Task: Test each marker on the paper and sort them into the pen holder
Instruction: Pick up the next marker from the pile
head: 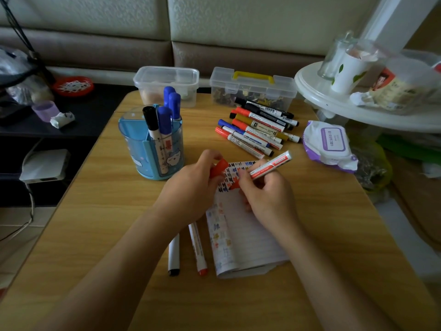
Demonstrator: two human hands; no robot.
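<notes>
Two loose markers [174, 255], four in holder [133, 149]

Left side of surface [90, 235] bare, open approach; pen holder [152, 149] blocks back-left. Back-right crowded by marker pile [255, 130] and wipes pack [330, 144]. Gap between holder and pile passable. Just left of paper [245, 235] lie two loose markers [197, 244].

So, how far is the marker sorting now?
Done: four capped markers stand in the blue plastic pen holder. In hand: right hand holds a red marker over the notebook paper, left hand its red cap. Left: the mixed marker pile, maybe two markers beside the notebook paper.
</notes>
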